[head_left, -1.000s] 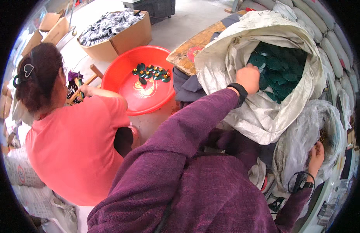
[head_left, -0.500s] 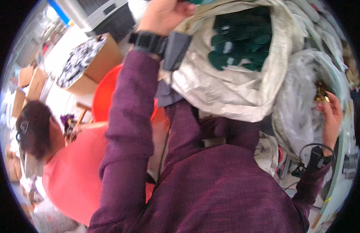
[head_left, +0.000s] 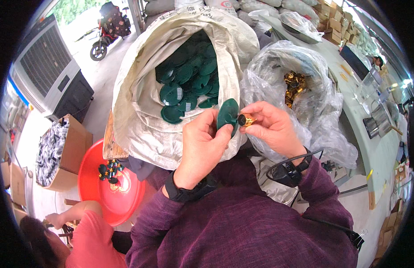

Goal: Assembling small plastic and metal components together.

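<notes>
My left hand (head_left: 200, 145) pinches a dark green round disc (head_left: 228, 115) by its edge, holding it tilted up on its side. Between the fingertips of my right hand (head_left: 274, 127) is a small shiny gold cap-like piece (head_left: 249, 119) with a dark end. That dark end faces the middle of the disc and is right beside it; whether they touch I cannot tell. Behind my hands a white woven sack (head_left: 132, 100) gapes, with many green discs (head_left: 189, 73) inside. To its right, a see-through plastic bag (head_left: 321, 94) contains gold pieces (head_left: 295, 87).
At left, a red basin (head_left: 88, 178) holds several dark-and-gold pieces (head_left: 111, 169). A co-worker in a coral shirt (head_left: 93, 236) sits at lower left. Beyond are a cardboard box (head_left: 77, 149) and an air cooler (head_left: 48, 58). A pale table (head_left: 365, 134) runs along the right.
My left hand has come back from the sack's far left rim and now holds a green disc. My right hand has left the plastic bag with a gold piece. Both hands have come together.
</notes>
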`<action>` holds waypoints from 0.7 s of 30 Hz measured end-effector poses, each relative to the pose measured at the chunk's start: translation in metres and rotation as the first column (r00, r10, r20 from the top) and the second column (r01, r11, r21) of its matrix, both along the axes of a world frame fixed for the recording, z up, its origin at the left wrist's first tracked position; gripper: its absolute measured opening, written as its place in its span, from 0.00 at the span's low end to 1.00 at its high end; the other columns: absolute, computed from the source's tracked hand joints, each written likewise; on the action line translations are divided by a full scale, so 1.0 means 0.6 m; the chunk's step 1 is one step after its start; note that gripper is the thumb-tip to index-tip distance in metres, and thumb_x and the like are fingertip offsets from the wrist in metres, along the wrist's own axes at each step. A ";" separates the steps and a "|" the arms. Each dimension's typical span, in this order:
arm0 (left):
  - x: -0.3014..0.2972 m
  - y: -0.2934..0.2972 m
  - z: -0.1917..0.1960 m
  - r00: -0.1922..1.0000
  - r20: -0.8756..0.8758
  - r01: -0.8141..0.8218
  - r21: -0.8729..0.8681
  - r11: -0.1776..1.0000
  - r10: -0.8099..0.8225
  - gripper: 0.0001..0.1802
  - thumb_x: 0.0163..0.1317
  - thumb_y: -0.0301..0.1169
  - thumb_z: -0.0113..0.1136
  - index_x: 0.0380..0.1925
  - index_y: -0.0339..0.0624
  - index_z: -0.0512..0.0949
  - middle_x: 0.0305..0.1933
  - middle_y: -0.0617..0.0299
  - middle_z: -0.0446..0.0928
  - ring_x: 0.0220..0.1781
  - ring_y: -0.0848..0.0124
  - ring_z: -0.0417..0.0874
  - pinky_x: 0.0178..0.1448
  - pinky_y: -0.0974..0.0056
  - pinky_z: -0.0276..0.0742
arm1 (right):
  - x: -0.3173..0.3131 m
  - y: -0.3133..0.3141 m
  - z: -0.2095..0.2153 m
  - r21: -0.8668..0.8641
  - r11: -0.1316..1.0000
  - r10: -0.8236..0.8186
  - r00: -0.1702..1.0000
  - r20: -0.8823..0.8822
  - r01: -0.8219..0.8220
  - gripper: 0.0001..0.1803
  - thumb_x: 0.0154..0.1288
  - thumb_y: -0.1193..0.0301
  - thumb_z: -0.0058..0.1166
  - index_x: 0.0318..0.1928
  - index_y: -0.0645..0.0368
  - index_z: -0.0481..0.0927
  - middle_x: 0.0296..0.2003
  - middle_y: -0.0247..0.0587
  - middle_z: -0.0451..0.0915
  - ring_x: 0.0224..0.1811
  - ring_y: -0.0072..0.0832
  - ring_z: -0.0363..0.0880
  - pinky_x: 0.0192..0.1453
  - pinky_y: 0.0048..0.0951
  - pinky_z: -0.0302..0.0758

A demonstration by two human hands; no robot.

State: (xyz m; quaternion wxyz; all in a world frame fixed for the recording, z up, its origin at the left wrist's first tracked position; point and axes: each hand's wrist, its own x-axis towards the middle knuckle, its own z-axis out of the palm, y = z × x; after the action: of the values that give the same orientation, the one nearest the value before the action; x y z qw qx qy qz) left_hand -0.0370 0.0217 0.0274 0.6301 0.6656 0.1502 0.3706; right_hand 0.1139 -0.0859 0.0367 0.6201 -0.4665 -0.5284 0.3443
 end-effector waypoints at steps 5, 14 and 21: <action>0.003 -0.008 -0.018 0.999 -0.031 -0.004 0.102 0.995 0.007 0.04 0.53 0.21 0.57 0.30 0.33 0.75 0.19 0.69 0.72 0.20 0.85 0.67 0.22 0.74 0.62 | -0.003 -0.001 -0.007 0.004 0.997 -0.079 0.985 0.155 0.080 0.15 0.58 0.83 0.54 0.48 0.65 0.72 0.38 0.35 0.76 0.43 0.20 0.76 0.47 0.22 0.73; 0.007 -0.014 -0.031 0.993 -0.049 -0.098 0.137 0.986 0.105 0.06 0.49 0.22 0.57 0.21 0.33 0.70 0.13 0.58 0.69 0.16 0.75 0.69 0.20 0.66 0.63 | -0.007 -0.002 0.005 0.233 0.962 -0.273 0.580 0.767 0.145 0.16 0.52 0.78 0.58 0.44 0.63 0.72 0.33 0.46 0.73 0.33 0.43 0.76 0.35 0.34 0.72; -0.001 -0.021 -0.023 0.981 0.021 -0.148 0.718 0.680 0.192 0.06 0.47 0.21 0.57 0.26 0.36 0.70 0.21 0.52 0.69 0.19 0.59 0.73 0.22 0.58 0.64 | -0.016 -0.002 -0.004 -0.205 0.975 -0.065 0.990 0.127 0.090 0.06 0.59 0.76 0.54 0.35 0.67 0.75 0.23 0.37 0.77 0.22 0.20 0.77 0.26 0.24 0.74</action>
State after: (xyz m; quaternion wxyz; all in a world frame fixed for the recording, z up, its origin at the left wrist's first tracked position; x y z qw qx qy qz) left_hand -0.0379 0.0089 0.0134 0.2798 0.8514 0.0728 0.4377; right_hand 0.1045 -0.0873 0.0344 0.5475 -0.5694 -0.5066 0.3455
